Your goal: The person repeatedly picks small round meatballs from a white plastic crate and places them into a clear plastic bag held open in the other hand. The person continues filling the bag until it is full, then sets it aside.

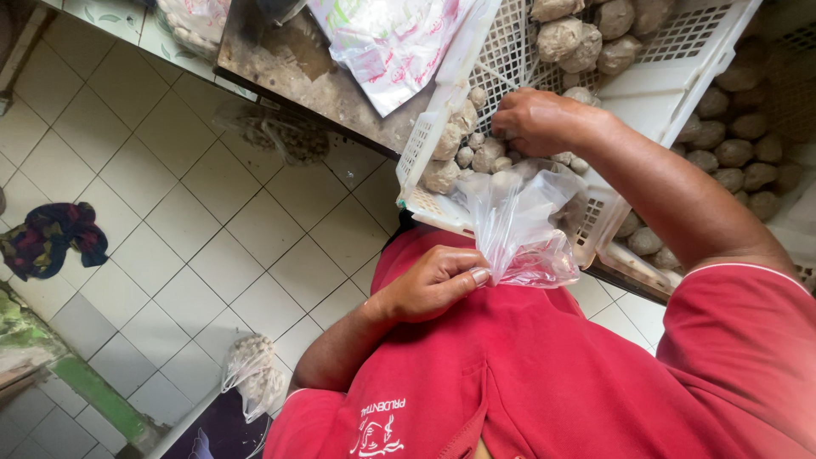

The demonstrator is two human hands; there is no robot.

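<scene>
The left hand (429,285) pinches the edge of a clear plastic bag (520,228), fingers closed on it, and holds it open against the red shirt (544,382), just below the rim of a white perforated crate (654,81). The right hand (535,119) is inside the crate, closed over a few of the small brownish-grey balls (476,153) heaped at its lower corner. The bag looks nearly empty, so the filling seems barely begun, while many balls remain in this crate and in the crate (748,153) beside it. 1 filled bag (253,374) lies on the tiled floor (170,212), and another (285,136) lies under the table (314,81).
</scene>
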